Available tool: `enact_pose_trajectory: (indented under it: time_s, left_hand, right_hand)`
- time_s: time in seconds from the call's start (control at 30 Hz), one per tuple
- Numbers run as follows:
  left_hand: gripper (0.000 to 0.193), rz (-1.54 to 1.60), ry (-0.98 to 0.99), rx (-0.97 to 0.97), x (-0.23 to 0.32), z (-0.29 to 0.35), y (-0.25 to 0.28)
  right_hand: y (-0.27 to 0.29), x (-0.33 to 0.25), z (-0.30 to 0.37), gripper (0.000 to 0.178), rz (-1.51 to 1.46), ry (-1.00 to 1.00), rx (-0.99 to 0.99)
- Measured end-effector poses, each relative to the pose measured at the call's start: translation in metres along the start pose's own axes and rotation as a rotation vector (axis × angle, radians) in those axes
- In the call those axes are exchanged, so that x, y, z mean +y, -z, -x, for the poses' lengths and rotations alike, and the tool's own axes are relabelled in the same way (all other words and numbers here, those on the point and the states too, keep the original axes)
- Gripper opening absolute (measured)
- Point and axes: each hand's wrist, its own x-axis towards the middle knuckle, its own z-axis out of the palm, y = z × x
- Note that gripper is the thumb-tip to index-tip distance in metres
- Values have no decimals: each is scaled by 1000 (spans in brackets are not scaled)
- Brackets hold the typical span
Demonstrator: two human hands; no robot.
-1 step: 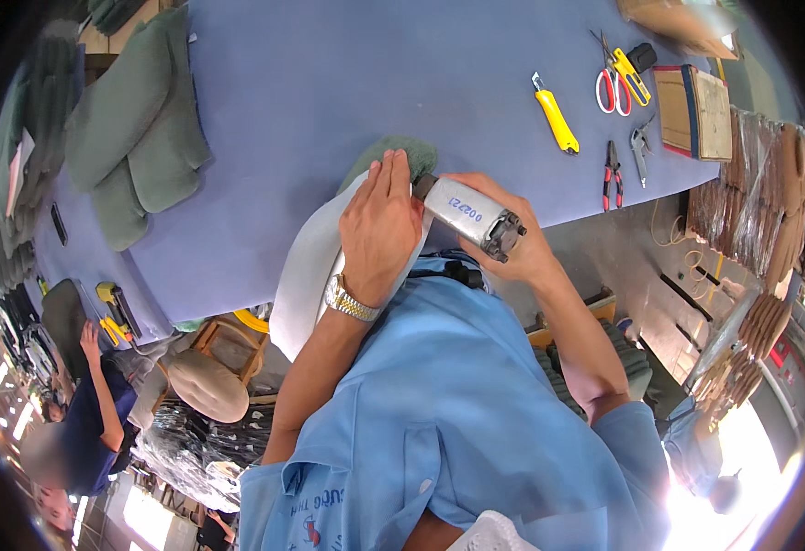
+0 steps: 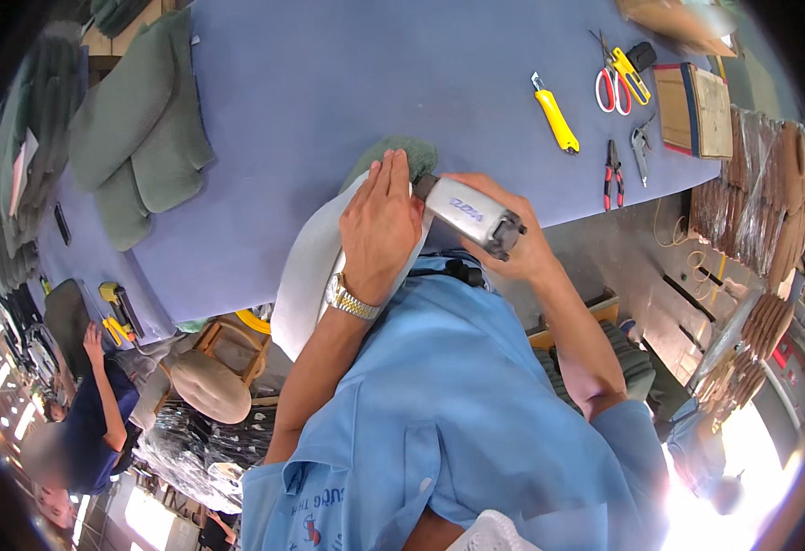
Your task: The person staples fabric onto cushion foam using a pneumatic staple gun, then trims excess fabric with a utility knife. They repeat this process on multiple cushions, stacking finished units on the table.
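While the left hand (image 2: 379, 230) lies flat, grip unclosed, on the white-and-green cushion (image 2: 303, 294) at the tabletop (image 2: 329, 83) edge, the right hand (image 2: 533, 237) has its grip wrapped around the silver tool (image 2: 465, 209).

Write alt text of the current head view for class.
A person's left hand lies flat on a green-and-white cushion while the right hand grips a silver handheld tool, its nose at the cushion's edge. A yellow utility knife, scissors and pliers lie on a blue table.

White-and-green cushion (image 2: 309, 280) | slanted across table (image 2: 292, 101) edge | silver handheld tool (image 2: 468, 213) | tilted, nose at cushion, contact unclear
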Motion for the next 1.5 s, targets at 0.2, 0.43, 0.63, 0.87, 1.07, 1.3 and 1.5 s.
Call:
enact_pose_trajectory:
  time_s: [0.2,0.43,0.63,0.87,1.07,1.3,1.5]
  left_hand:
    - [55,13,29,24,-3,-1,-5]
    - [55,43,-18,85,1,4,-6]
    - [55,17,-45,145,-2,0,-6]
    - [57,89,-96,118,-5,6,-8]
    - [57,474,41,27,5,1,22]
    - [52,1140,157,90,44,-28,66]
    - [52,873,281,346,4,-11,101]
  right_hand:
    - [25,20,27,65,67,-63,139]
    - [49,82,3,75,650,-241,275]
    - [113,184,-7,62,849,-68,493]
    - [145,168,-38,46,969,-469,540]
    - [75,41,-40,41,88,-56,480]
    - [-28,-60,-39,55,266,397,348]
    - [-50,-28,3,38,150,68,175]
